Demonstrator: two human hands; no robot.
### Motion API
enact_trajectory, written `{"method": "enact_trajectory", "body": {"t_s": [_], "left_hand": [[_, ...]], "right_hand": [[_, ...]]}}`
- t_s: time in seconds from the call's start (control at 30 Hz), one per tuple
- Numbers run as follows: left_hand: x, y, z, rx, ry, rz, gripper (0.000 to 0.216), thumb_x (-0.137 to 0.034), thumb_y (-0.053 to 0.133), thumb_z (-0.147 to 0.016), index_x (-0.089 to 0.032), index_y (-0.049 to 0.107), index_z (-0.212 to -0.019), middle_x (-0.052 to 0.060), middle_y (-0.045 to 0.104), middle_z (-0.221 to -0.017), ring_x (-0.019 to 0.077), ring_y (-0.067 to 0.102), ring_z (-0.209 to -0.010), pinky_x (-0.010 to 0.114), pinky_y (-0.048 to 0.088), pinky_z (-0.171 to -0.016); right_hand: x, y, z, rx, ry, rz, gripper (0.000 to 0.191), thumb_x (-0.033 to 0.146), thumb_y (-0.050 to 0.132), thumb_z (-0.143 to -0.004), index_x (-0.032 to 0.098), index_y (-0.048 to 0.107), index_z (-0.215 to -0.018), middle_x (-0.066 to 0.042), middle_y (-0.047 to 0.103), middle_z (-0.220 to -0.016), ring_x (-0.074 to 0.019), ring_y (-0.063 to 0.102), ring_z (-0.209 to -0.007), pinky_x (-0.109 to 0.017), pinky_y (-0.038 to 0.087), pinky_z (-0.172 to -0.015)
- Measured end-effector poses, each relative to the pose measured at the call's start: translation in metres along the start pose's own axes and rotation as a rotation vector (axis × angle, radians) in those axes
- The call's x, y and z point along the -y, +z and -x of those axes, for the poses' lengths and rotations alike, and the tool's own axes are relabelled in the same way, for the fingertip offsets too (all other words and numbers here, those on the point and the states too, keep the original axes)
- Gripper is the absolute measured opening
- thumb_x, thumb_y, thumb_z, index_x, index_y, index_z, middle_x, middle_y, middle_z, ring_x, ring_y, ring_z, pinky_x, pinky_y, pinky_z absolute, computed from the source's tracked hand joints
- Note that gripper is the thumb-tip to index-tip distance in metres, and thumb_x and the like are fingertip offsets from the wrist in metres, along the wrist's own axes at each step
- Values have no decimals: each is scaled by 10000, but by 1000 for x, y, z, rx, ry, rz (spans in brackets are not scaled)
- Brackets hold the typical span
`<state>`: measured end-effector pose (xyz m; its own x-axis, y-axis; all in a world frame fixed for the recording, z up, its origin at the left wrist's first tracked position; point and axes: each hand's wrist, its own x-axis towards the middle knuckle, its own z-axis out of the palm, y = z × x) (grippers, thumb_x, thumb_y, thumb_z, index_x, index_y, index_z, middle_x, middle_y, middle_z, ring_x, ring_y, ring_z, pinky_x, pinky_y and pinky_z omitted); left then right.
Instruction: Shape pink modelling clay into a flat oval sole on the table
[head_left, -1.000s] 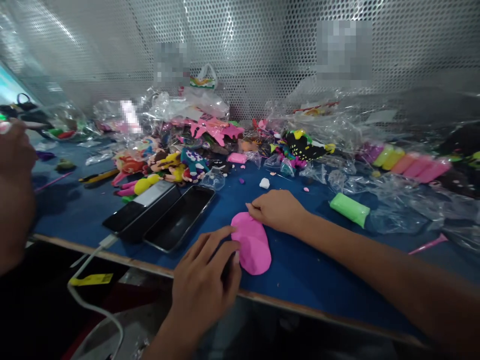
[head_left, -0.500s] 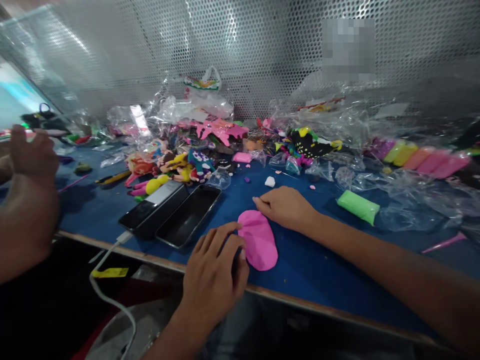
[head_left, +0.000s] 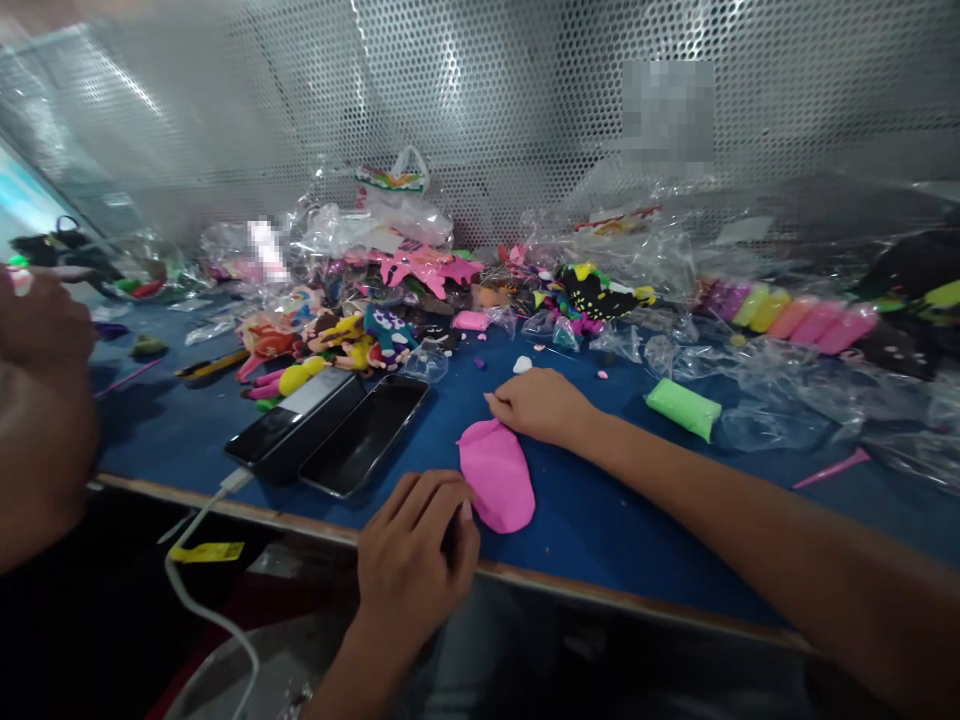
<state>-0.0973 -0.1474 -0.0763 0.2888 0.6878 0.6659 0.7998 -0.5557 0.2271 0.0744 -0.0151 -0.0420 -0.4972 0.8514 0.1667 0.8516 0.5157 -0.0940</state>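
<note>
Pink sheet [head_left: 499,480] — blue table [head_left: 585,515] — perforated wall [head_left: 517,90]

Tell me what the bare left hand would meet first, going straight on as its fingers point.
Likely the flat, pink, oval, clay-like sheet; the left hand is right beside it, contact unclear.

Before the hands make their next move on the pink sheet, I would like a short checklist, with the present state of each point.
1. Pink sheet lying on the blue table: ok.
2. Sheet smooth at its far edge: not ok, it looks creased there.
3. Right hand placed at the sheet's far edge: ok.
4. Right fingertips pinching that edge: cannot tell.
5. Left hand touching the sheet's left side: cannot tell, the fingers are curled right beside it.
6. Black case apart from the sheet: ok.
</note>
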Motion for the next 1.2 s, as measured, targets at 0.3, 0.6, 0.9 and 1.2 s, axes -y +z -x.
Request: {"method": "enact_trajectory", "body": {"t_s": [0.3,0.6,0.9,1.2], "left_hand": [[0,1,-1,21,-27,-26,134,-104,480,-855,-197,577,-857,38,646,-900,176,578,-842,311,446,-777],[4,-15,-18,196,-46,-49,183,-171,454,-907,-211,621,-970,28,677,-994,161,619,-913,294,486,-811],[18,-2,-43,533,50,-65,507,-363,415,-952,-191,398,-1429,80,416,-1475,218,363,-1383,458,322,-1138],[17,-6,-37,437,-20,-30,485,-269,421,-933,-241,399,-1416,65,477,-1438,210,433,-1337,439,353,-1123]], "right_hand": [[-7,-1,0,-12,10,-10,479,364,331,-961,155,730,-798,-81,689,-756,-162,601,-704,-260,302,-568],[-14,-5,0,-74,95,-159,497,365,330,-959,155,687,-684,-52,647,-668,-128,537,-610,-256,277,-556],[-23,-14,22,-95,135,-130,498,367,352,-954,163,669,-629,-26,611,-605,-115,484,-541,-275,226,-531],[-15,-6,35,29,39,62,456,369,361,-949,183,741,-779,-78,719,-771,-183,635,-706,-265,279,-540]]}}
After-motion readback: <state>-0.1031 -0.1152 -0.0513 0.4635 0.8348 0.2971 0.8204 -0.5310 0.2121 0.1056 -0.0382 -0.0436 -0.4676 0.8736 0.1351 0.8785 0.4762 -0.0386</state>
